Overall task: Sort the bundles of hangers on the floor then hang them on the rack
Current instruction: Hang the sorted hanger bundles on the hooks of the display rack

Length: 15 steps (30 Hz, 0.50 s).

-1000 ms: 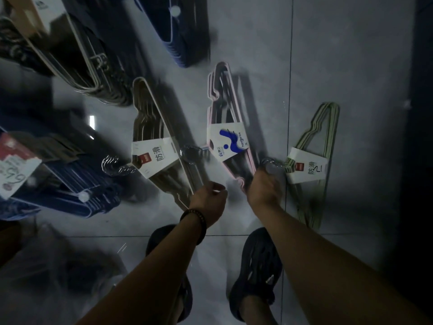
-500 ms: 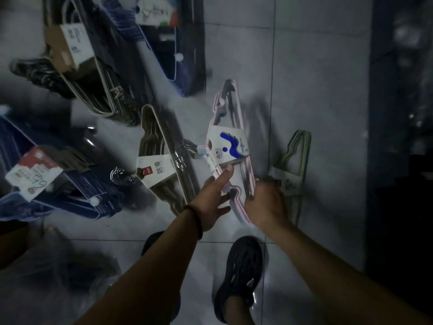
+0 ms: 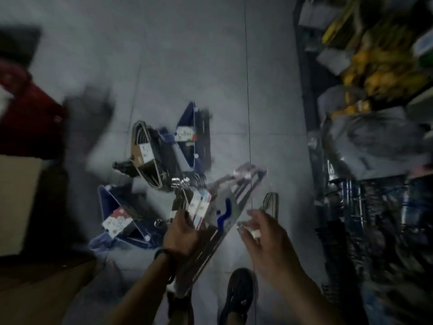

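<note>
The view is motion-blurred. My left hand [image 3: 180, 233] grips two hanger bundles lifted off the floor: a pink bundle [image 3: 236, 195] with a blue-squiggle label, and a beige bundle [image 3: 199, 206] with a white label. The pink bundle slants from upper right down past my wrist. My right hand [image 3: 262, 235] is just right of them, its fingers curled round the hook and white label of a green bundle [image 3: 271, 202], which sticks up above the hand. The rack is not in view.
More bundles lie on the tiled floor: two blue ones [image 3: 189, 137] [image 3: 121, 221] and a dark one with a brown label [image 3: 145, 156]. Stocked shelves [image 3: 375, 141] line the right side. A red object [image 3: 30, 113] and a cardboard box [image 3: 18, 202] sit at left. My shoe [image 3: 239, 296] is below.
Both hands have risen from the floor with the beige, pink and green bundles. The camera has swung up and right, bringing the shelves into view.
</note>
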Motion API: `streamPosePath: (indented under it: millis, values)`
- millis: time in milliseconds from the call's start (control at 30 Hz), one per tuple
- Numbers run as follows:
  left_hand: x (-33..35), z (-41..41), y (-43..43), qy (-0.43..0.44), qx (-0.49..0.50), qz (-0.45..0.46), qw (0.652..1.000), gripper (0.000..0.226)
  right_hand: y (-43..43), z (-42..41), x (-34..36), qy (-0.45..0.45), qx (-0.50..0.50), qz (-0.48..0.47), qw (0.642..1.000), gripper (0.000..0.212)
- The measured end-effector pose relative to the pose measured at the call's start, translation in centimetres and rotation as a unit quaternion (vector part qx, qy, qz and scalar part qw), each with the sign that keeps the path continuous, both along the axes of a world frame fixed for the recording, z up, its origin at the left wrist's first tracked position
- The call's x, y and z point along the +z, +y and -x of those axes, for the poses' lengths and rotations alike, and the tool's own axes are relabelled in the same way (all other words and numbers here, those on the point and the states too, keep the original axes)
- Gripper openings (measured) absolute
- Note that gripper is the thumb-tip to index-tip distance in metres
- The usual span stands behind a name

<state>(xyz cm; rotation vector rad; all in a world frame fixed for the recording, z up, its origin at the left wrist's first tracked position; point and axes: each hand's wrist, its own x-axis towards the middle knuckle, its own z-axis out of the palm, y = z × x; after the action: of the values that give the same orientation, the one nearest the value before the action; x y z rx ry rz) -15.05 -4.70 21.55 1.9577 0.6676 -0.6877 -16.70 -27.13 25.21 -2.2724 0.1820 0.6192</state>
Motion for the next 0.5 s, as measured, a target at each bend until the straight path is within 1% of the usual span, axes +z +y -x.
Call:
streamPosePath:
  millis: [33, 67, 100, 133, 167, 233, 267, 333, 400, 433, 500]
  values:
    - [4.0, 0.0, 0.7, -0.02, -0.054, -0.038, 0.998, 0.042, -0.4, -0.9, 3.5, -0.056, 0.018, 0.024, 0.998, 0.062]
    - [7.7, 0.2, 1.3, -0.037, -0.108, -0.068, 0.991, 0.052, -0.6, -1.7, 6.7, -0.093, 0.053, 0.051, 0.993, 0.077]
    - [11.4, 0.6, 1.7, -0.053, -0.159, -0.097, 0.981, 0.069, -0.8, -2.4, 9.8, -0.107, 0.095, 0.074, 0.987, 0.092]
    - [14.9, 0.8, 1.9, -0.072, -0.21, -0.124, 0.967, 0.083, -0.8, -3.0, 13.0, -0.102, 0.136, 0.088, 0.981, 0.104]
    - [18.2, 1.0, 1.9, -0.088, -0.257, -0.141, 0.952, 0.087, -0.8, -3.5, 15.8, -0.082, 0.17, 0.092, 0.978, 0.114]
    - [23.7, 1.3, 2.4, -0.108, -0.329, -0.157, 0.925, 0.08, -0.5, -3.8, 20.9, -0.05, 0.225, 0.087, 0.969, 0.128]
    - [26.3, 1.3, 2.4, -0.113, -0.354, -0.157, 0.915, 0.075, -0.5, -3.6, 23.2, -0.046, 0.24, 0.08, 0.966, 0.13]
    - [31.0, 1.0, 2.4, -0.153, -0.387, -0.148, 0.897, 0.06, -0.5, -3.1, 27.6, -0.045, 0.24, 0.056, 0.968, 0.122]
    - [34.9, 0.3, 2.1, -0.204, -0.419, -0.142, 0.873, 0.045, -1.0, -2.7, 31.7, -0.026, 0.212, 0.011, 0.977, 0.102]
    - [36.6, -0.2, 1.8, -0.219, -0.439, -0.147, 0.859, 0.041, -1.2, -2.3, 33.6, -0.021, 0.201, -0.005, 0.979, 0.093]
    - [39.5, -1.1, 1.1, -0.247, -0.465, -0.156, 0.836, 0.037, -1.5, -1.3, 37.0, -0.057, 0.17, -0.008, 0.984, 0.079]
